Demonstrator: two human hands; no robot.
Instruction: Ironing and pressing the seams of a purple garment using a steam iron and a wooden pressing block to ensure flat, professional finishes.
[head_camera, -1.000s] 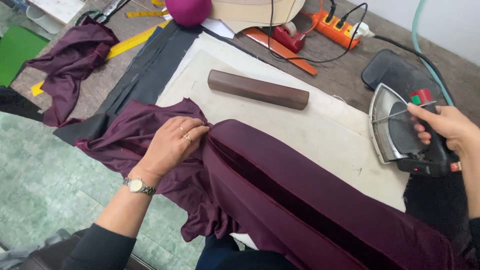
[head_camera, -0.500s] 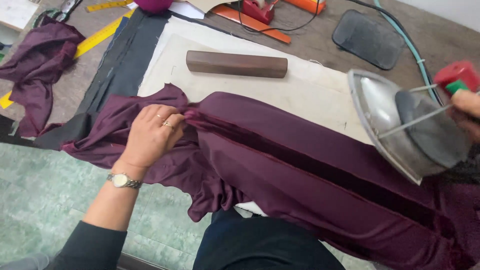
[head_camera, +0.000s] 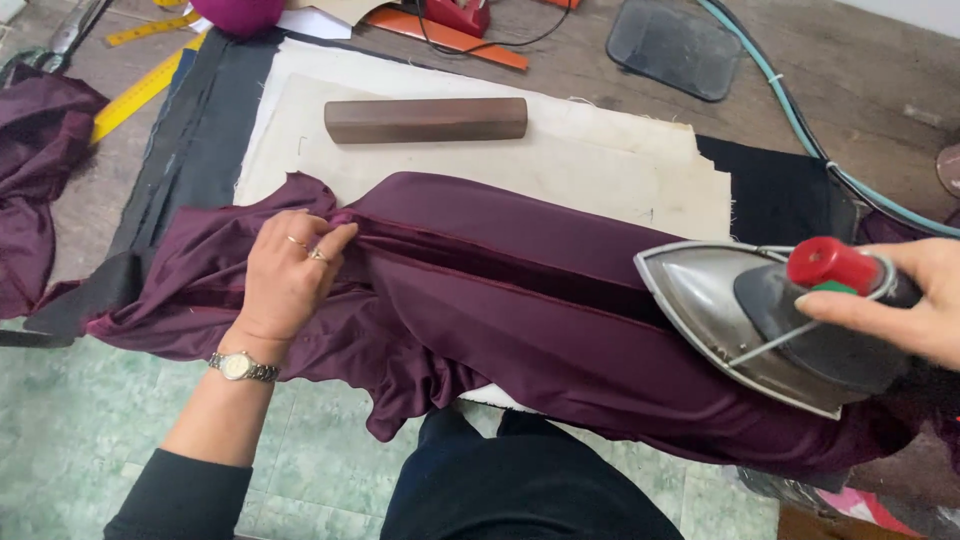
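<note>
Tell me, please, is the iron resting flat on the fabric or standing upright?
Flat: the iron lies soleplate-down on the maroon fabric, gripped by the right hand.

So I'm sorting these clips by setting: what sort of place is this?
Most likely a tailoring or sewing workroom. A heavy iron sits on maroon fabric over a padded pressing cloth, with a wooden pressing block and yellow measuring tape nearby.

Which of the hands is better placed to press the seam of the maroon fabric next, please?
The right hand, probably: it grips the iron, whose tip points along the seam of the maroon fabric. The left hand lies flat on the fabric's gathered end, holding it down.
</note>
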